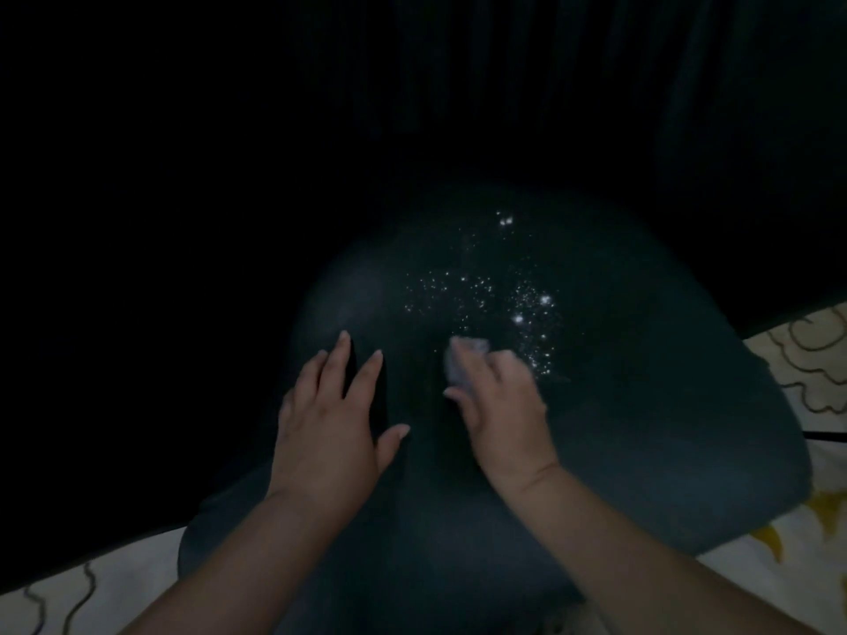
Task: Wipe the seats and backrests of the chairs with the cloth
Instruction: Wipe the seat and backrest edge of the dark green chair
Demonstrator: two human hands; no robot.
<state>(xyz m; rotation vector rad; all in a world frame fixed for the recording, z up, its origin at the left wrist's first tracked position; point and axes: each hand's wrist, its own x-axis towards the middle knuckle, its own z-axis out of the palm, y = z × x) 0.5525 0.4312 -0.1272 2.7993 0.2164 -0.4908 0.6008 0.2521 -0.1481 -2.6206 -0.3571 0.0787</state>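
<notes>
Pale grey, the cloth [463,362] sits bunched under my right hand [497,407], whose fingers curl over it and press it onto the dark chair seat [641,428] near the middle. A scatter of glinting droplets [518,309] lies just beyond and to the right of the cloth, so I judge the coming stroke should go forward and rightward, away from me; the right hand is plainly the nearer one. My left hand [332,419] rests flat on the seat just beside it, fingers straight and spread, holding nothing. Beyond the seat everything is too dark to read; a patterned light floor [816,373] shows at the edges.
</notes>
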